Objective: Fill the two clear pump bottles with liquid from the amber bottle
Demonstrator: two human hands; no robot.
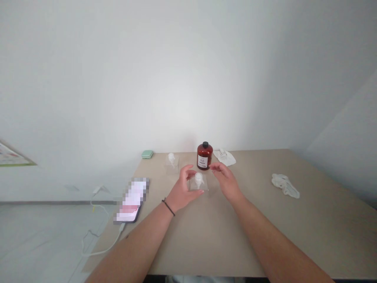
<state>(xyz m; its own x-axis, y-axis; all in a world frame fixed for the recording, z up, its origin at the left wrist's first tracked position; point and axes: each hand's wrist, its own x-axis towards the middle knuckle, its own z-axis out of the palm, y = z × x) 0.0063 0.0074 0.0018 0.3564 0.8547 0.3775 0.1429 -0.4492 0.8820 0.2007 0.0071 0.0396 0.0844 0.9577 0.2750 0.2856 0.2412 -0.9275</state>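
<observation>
My left hand, with a dark band at the wrist, is wrapped round the left side of a clear square bottle with a white top. Its thumb lies along the near side and its fingers curve behind. To the right, my right hand is held apart from the bottle, fingers stretched forward and slightly bent, holding nothing. Just beyond both hands stands a dark red-brown bottle with a black cap and a white label. A second clear container with a white top stands farther back on the left.
A phone with a white cable lies along the table's left edge. At the far left corner sits a small green case. Crumpled white cloths lie behind the brown bottle and on the right. A wall rises behind the table.
</observation>
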